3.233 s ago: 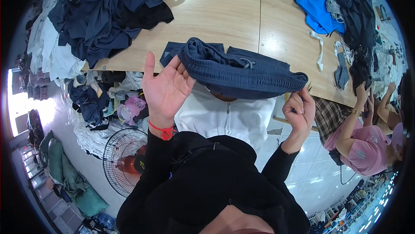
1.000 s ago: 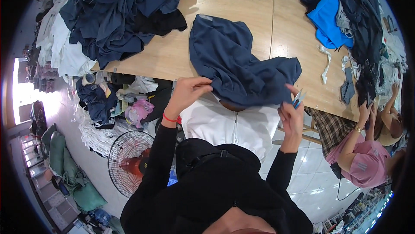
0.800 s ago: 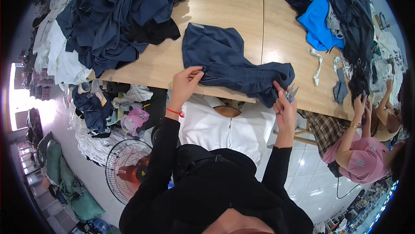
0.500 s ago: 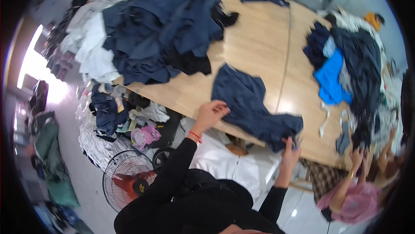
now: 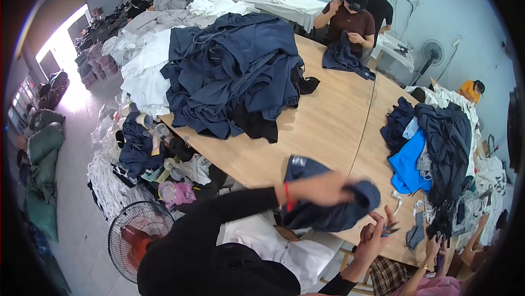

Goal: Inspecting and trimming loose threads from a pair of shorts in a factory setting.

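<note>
A navy garment [image 5: 314, 217] lies bunched at the near edge of the table, one end raised into a rolled fold. Across it reaches my left hand [image 5: 320, 189], with a red string at the wrist. Motion smears its fingers by the raised fold, so their grip is unclear. To the right of the cloth, apart from it, my right hand [image 5: 373, 237] holds small thread snips [image 5: 389, 230], with a finger and thumb pointing up.
A big heap of navy garments [image 5: 229, 72] covers the table's far left. Blue and dark clothes [image 5: 410, 165] lie at right, near a co-worker's hands [image 5: 435, 247]. Another person [image 5: 353, 20] handles navy cloth across the wooden table [image 5: 328, 115]. A fan [image 5: 136, 236] stands at lower left.
My left hand has swung right across the garment, toward its right end, which is now lifted and folded. My right hand has come off the cloth, keeping the snips. The view has tilted up.
</note>
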{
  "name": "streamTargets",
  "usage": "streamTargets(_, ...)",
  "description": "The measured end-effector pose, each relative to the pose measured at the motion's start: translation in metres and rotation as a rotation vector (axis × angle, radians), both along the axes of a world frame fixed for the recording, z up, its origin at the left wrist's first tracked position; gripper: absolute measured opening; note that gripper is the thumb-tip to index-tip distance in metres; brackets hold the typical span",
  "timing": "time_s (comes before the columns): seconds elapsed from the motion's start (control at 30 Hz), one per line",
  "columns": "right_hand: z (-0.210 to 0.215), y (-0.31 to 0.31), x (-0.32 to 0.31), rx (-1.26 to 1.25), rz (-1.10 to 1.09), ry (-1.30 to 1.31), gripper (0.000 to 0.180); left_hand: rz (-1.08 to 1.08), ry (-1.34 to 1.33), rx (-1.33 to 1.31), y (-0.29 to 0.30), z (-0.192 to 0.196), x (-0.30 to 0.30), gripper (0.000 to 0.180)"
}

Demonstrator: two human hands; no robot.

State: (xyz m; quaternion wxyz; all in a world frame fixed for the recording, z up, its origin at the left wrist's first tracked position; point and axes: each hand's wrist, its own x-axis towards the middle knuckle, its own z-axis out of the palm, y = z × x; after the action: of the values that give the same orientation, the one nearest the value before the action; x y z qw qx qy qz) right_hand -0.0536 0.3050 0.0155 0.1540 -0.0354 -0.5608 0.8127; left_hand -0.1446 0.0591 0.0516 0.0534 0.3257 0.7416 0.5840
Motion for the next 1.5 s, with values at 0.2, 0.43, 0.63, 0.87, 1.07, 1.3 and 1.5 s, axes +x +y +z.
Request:
streamTargets(0.2,-0.07,0.068,0.056,0.091,-0.281,-0.259,0.036,1.134,0.035,0.815,-0.168,0.127,-0.127,0.048)
streamTargets(0.43,-0.136,0.112,0.094,0.059,-0.425,-0.48,0.033,1.133,-0.007,1.068,-0.4,0.111,-0.166,0.062)
streamTargets(0.63,-0.077,0.059,0.029,-0.004,-0.183,-0.378,0.029,1.039,-0.241,0.899,-0.403,0.014,-0.167,0.067)
streamTargets(0.87,-0.058,0.041,0.009,0.031,-0.088,-0.331,0.029,1.025,-0.251,0.946,-0.403,-0.012,-0.178,0.066)
streamTargets(1.07,-0.095,0.053,0.043,0.031,-0.173,-0.474,0.024,0.861,-0.145,0.746,-0.304,-0.024,-0.099,0.065)
streamTargets(1.3,-0.122,0.064,0.042,0.146,-0.204,-0.607,0.025,0.606,0.473,0.429,-0.14,0.101,0.019,0.033)
streamTargets(1.5,-0.17,0.042,-0.052,0.347,-0.206,-0.394,0.029,0.47,1.005,0.342,-0.138,0.157,0.07,0.023)
